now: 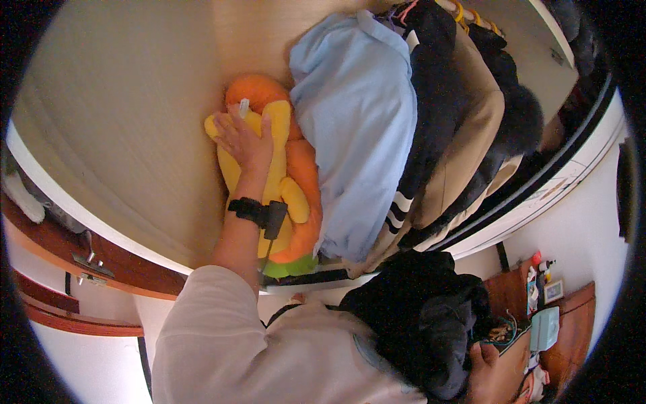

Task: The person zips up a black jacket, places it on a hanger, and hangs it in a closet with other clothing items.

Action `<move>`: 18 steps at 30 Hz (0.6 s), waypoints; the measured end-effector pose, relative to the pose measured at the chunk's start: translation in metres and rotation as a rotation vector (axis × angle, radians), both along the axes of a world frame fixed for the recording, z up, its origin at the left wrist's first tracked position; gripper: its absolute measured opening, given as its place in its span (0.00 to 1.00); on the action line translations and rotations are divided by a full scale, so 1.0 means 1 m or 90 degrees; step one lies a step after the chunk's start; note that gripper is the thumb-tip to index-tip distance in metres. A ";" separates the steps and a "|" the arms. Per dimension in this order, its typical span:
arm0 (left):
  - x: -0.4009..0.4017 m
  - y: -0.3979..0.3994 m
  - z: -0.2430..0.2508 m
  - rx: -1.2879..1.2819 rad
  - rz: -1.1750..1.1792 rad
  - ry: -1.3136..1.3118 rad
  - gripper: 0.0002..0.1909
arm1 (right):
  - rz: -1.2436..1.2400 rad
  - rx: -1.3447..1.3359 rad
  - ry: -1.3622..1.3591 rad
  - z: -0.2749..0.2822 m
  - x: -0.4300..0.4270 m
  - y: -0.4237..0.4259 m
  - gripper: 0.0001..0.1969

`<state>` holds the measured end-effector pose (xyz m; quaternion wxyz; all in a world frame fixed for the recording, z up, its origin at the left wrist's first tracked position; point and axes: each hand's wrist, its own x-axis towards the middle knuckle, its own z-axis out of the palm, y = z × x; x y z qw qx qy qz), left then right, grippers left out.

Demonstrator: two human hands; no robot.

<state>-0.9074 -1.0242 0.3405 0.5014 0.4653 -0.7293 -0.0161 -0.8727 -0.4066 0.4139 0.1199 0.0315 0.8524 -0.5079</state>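
Observation:
My left hand (246, 141) lies with spread fingers on a yellow plush toy (278, 161), pressed against its upper part and not closed around it. The yellow plush rests against an orange plush (303, 177) with a green end (292, 266), inside a wardrobe. Whether the two are one toy I cannot tell. A white tag (244, 107) sticks up by my fingers. My right hand (483, 355), low at the right, grips a bundle of black clothing (429, 313) held against my body; part of the hand is hidden by the cloth.
Right of the plush hang a light blue garment (358, 126), black garments (434, 101) and a tan one (474, 126), on hangers from a rail (477, 19). The wardrobe's pale wall (126, 126) is at left. Behind me stands a wooden desk (575, 323) with small items.

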 end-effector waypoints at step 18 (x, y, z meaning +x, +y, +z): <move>-0.069 -0.049 -0.078 0.223 -0.344 -0.283 0.40 | -0.012 0.037 0.003 -0.030 -0.022 0.040 0.15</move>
